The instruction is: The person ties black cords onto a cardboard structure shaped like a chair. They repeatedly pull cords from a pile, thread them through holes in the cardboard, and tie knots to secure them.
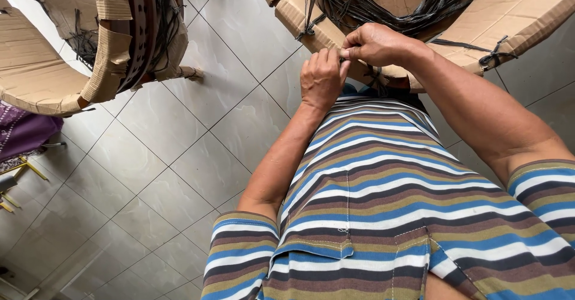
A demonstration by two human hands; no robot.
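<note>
Here, both hands meet at the near rim of a large cardboard-wrapped hoop [527, 18] that fills the upper right of the head view. The left hand [322, 78] has its back to the camera, fingers curled upward, their tips pressed against the cardboard edge. The right hand [374, 43] comes in from the right, its fingers bunched tight and touching the left fingertips. Each hand's grip is closed to a pinch at the same spot on the rim, on something small there; what exactly sits between the fingertips is too small to tell.

Inside the hoop lies a tangle of black straps [389, 0], looping across its inner face. More black straps are knotted around the cardboard at intervals: one black tie [308, 30] sits just left of the hands, another [496, 54] further along the rim to the right. The hoop's rim rests close against the person's striped shirt [383, 198], banded in blue, white, brown and olive.

To the left, well apart from the hands, a second cardboard-wrapped hoop [114, 48] stands on the grey tiled floor [179, 156], its dark inner rim showing through torn cardboard. A purple cloth [24, 132] lies at the far left edge, under that hoop.
</note>
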